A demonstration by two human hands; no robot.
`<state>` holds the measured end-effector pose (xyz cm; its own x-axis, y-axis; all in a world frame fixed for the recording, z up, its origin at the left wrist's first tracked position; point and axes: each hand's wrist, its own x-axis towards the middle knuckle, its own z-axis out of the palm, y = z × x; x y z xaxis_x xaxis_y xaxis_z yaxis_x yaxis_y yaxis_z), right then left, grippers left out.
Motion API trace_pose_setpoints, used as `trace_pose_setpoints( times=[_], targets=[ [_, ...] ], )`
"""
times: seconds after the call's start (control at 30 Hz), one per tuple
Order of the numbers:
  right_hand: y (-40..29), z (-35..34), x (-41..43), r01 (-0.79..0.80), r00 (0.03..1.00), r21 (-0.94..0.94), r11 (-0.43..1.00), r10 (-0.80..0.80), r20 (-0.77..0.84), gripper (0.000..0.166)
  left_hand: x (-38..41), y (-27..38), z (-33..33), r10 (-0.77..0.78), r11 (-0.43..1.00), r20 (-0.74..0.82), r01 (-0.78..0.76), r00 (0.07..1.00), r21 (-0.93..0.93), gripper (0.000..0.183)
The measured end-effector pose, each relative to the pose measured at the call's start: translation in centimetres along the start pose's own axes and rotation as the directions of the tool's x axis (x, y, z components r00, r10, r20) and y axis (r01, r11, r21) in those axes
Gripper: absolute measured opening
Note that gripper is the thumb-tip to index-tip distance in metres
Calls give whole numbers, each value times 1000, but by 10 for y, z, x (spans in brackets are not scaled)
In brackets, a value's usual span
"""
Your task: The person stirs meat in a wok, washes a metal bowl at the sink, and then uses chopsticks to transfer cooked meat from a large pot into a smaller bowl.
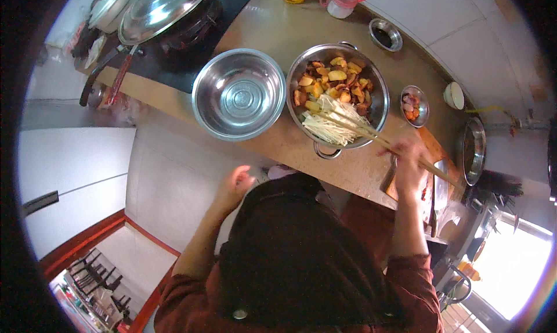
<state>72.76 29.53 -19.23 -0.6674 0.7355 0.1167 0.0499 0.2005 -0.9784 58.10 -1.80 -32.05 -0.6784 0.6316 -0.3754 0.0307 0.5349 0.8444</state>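
Note:
My right hand (409, 161) grips a pair of long wooden chopsticks (380, 139). Their tips reach over the enoki mushrooms (333, 126) at the near side of a two-handled stainless steel pot (385, 100). Browned chunks that look like potato (337, 75) lie in the pot behind the mushrooms. To the pot's left stands a steel basin (238, 95) with nothing visible inside. My left hand (240, 180) hangs in front of the counter edge below that basin, fingers loosely bent, holding nothing.
A lidded wok (167, 10) sits on the black cooktop (235, 6), its handles jutting past the counter edge. Right of the pot are a small dish of chopped ingredients (413, 106), a cutting board (428, 137) and a cleaver (440, 189). A bowl of dark liquid (385, 36) stands behind.

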Motion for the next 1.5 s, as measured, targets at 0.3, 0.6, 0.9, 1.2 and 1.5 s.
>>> trace_pose_setpoints(
  times=[0.3,0.6,0.9,1.2,1.5],
  targets=[
    [84,56,51,-489,869,208,847,495,25,37,-94,-81,-52,-633,748,-66,632,771,201,42],
    [73,67,45,-461,878,120,879,472,-83,42,-84,-67,-123,-216,898,297,70,930,435,49],
    [77,95,35,-362,885,253,897,416,-208,44,-10,-6,-144,199,839,493,-407,847,361,53],
    [2,106,34,-326,923,517,791,385,-9,39,8,-2,-159,270,818,576,-500,772,286,58],
    [48,102,44,-296,954,-196,935,297,-27,31,94,-6,-169,-429,881,-15,414,903,-229,46]
  ],
)
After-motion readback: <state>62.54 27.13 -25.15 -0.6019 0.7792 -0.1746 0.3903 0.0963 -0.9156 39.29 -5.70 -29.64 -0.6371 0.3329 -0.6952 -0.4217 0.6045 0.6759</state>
